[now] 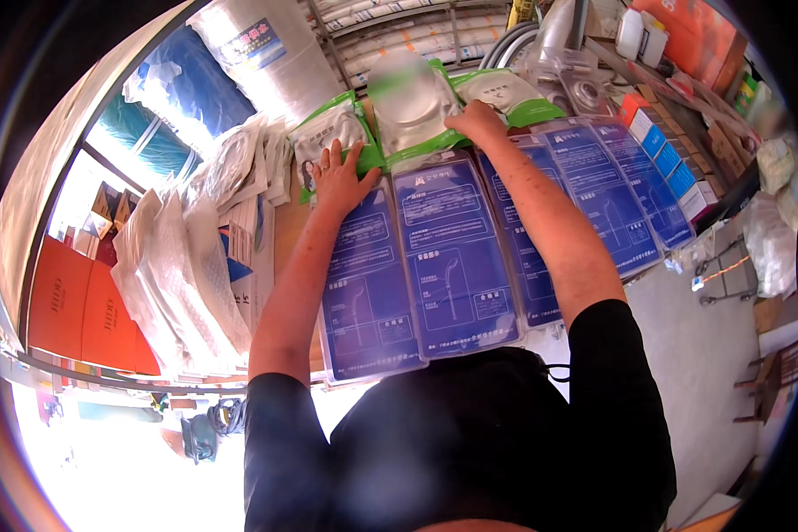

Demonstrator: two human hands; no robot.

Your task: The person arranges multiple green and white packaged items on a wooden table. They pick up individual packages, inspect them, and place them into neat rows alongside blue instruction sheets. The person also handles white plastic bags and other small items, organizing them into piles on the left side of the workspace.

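Observation:
My left hand [339, 178] lies palm down with fingers spread on the left green-and-white packet [329, 133] and the top of a blue blister pack [366, 272]. My right hand [477, 125] has its fingers curled at the right edge of the middle green-and-white packet [409, 126], whose upper part is blurred. Just beyond that hand lies a third green-and-white packet [505, 96]. Several flat blue blister packs stretch in a row towards me, among them a middle one [459, 266] printed with a hand-shower drawing. My right forearm covers part of another pack [529, 243].
Bubble-wrapped parcels [186, 279] and orange boxes [100, 306] stand at the left. Small boxes [668, 156] line the right side, near clear-packed fittings [582, 86]. Large wrapped rolls [266, 53] and racked pipes [412, 30] rise behind. A wheeled metal frame [728, 272] stands on the floor.

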